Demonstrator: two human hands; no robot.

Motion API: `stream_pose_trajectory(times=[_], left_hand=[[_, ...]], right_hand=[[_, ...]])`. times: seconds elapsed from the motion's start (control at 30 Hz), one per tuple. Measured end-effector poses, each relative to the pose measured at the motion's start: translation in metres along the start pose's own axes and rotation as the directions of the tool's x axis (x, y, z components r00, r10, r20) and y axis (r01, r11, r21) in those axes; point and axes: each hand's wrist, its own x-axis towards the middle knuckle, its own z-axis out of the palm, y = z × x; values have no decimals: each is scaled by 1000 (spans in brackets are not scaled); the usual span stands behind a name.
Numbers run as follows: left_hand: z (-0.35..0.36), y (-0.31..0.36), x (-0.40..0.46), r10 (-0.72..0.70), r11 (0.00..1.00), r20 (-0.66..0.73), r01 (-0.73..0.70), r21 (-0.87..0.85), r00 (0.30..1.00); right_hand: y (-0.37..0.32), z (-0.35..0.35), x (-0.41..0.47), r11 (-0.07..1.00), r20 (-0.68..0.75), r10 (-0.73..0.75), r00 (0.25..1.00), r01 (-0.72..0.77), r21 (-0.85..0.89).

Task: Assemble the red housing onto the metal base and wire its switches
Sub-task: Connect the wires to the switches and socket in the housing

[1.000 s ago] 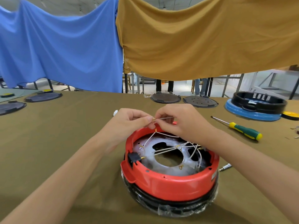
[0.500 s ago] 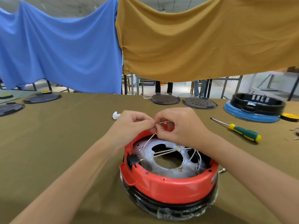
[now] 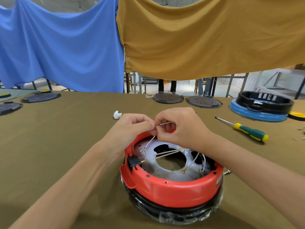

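Note:
The red housing [image 3: 173, 190] sits on a black ring wrapped in clear film, near the table's front. Inside it lies the metal base [image 3: 166, 172] with a round hole, crossed by several white wires [image 3: 166, 153] with brass terminals. A black switch [image 3: 134, 162] is set in the housing's left wall. Above the far rim, my left hand [image 3: 130, 129] and my right hand [image 3: 179, 128] meet and pinch the end of one white wire [image 3: 162, 123] between fingertips. The wire runs down into the housing.
A green and yellow screwdriver [image 3: 247, 130] lies to the right. A blue and black housing [image 3: 260, 106] stands at the far right, dark round lids [image 3: 203, 101] along the far edge and left. A white scrap [image 3: 117, 114] lies behind my left hand. Blue and ochre cloths hang overhead.
Both hands stayed together above the far rim, still pinching the wire end, with only small finger shifts. The view moved slightly.

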Motion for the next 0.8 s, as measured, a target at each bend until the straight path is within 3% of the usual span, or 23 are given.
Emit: stream_pose_trajectory(times=[0.57, 0.7, 0.8], left_hand=[[-5, -3, 3, 21, 1000, 54, -22, 12, 998], [-10, -5, 3, 29, 1000, 105, -28, -11, 994], [-9, -9, 2, 90, 995, 62, -92, 28, 994]], right_hand=[[1, 1, 0, 1000, -4, -21, 1000, 21, -1], [6, -1, -3, 993, -26, 49, 998, -46, 105], [9, 0, -4, 986, -29, 79, 996, -73, 147]])
